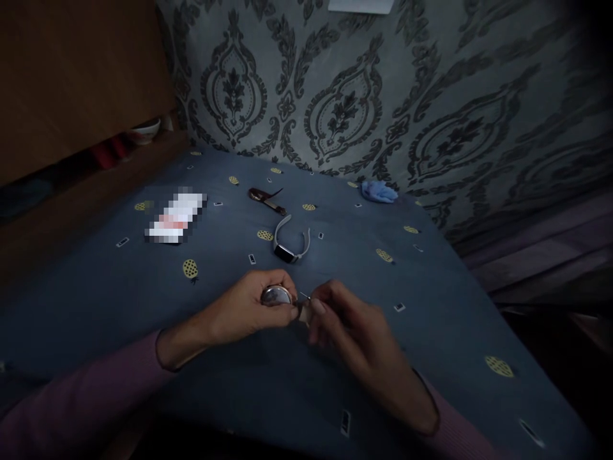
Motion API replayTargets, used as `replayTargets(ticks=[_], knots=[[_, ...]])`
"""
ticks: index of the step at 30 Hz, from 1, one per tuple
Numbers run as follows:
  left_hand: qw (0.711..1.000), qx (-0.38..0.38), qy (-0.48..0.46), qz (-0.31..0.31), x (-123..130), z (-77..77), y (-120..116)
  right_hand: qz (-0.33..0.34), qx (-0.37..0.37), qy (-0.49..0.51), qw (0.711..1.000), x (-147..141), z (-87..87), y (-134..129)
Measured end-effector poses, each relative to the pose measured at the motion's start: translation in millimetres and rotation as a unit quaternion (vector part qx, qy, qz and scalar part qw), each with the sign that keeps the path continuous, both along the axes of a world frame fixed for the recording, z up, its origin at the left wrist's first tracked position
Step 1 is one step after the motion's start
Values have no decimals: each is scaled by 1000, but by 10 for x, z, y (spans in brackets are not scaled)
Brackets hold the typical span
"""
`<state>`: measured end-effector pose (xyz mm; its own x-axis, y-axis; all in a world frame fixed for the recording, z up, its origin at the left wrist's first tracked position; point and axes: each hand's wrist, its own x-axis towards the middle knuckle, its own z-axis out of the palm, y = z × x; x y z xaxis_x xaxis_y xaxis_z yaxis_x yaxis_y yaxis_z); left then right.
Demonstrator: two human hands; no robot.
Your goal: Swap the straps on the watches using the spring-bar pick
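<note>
My left hand (249,305) is closed around a round watch case (276,296), with the shiny face or back of it showing between thumb and fingers. Just to the right, my right hand (347,329) is closed in a pinch on a light-coloured watch strap (304,313). A thin metal pin (304,295) sticks out at its fingertips, and whether it sits in the strap I cannot tell. The fingertips of both hands almost meet over the table. Beyond them lies a smartwatch (286,253) with a pale band, and behind that a dark brown strap (266,199).
A blue tablecloth (225,236) with pineapple prints covers the table. A blurred-out flat rectangular object (176,217) lies at the left, and a crumpled blue cloth (379,191) by the patterned wall (287,76). A wooden cabinet (86,76) with a bowl (144,132) underneath borders the left.
</note>
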<state>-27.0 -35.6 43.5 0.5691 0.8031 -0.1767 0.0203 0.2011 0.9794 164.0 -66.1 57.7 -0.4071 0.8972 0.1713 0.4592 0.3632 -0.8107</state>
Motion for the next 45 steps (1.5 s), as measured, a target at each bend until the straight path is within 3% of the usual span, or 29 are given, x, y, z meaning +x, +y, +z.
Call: replayTargets(ticks=[5,10,17,33,45], knots=[[1000,6,12,7,-3,34,15,1,-28,5,1000,21,28,41],[1000,20,17,8,-12,49,16,-28,77,-47,996,58,50,23],[999,21,22,11,-13,19,6,0,-4,-64,998,64,7,-49],[999,29,33,12,-22,39,-7,-7,43,-90,995,89,-15,-24],[999,34,27,11,-22,69,-10,31,81,-98,991,148,35,5]])
